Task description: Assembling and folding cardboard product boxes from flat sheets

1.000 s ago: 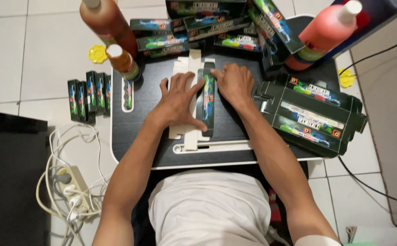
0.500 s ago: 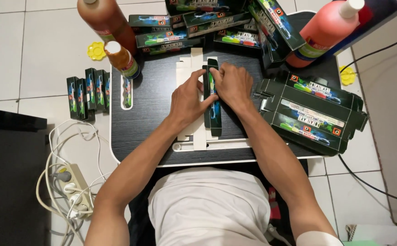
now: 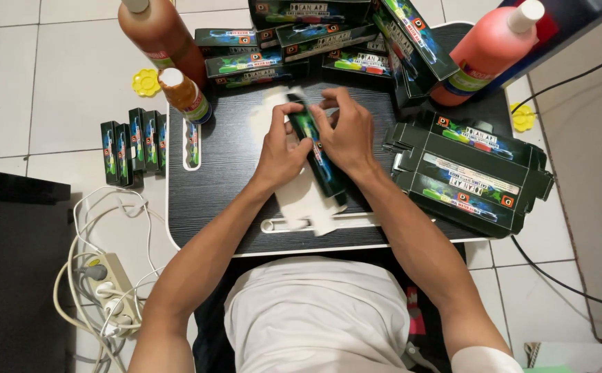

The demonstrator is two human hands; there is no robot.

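Both of my hands work on one long, dark printed carton [image 3: 325,173] that lies over a white flat sheet [image 3: 301,197] on the small black table [image 3: 211,200]. My left hand [image 3: 282,148] grips the carton's left side near its top end. My right hand [image 3: 346,131] presses on its right side, fingers curled over the top. The carton's lower end sticks out below both hands.
Folded dark cartons [image 3: 284,48] are piled along the table's far edge, and a stack of flat ones [image 3: 470,173] lies at the right. Two brown bottles [image 3: 163,34] stand at the far left, a red bottle [image 3: 487,52] at the far right. Finished cartons [image 3: 132,145] and a power strip [image 3: 104,287] sit on the floor.
My hands lifted from pressing the carton flat and now hold it raised and tilted. The carton and white sheet have turned slightly, their lower ends swinging right.
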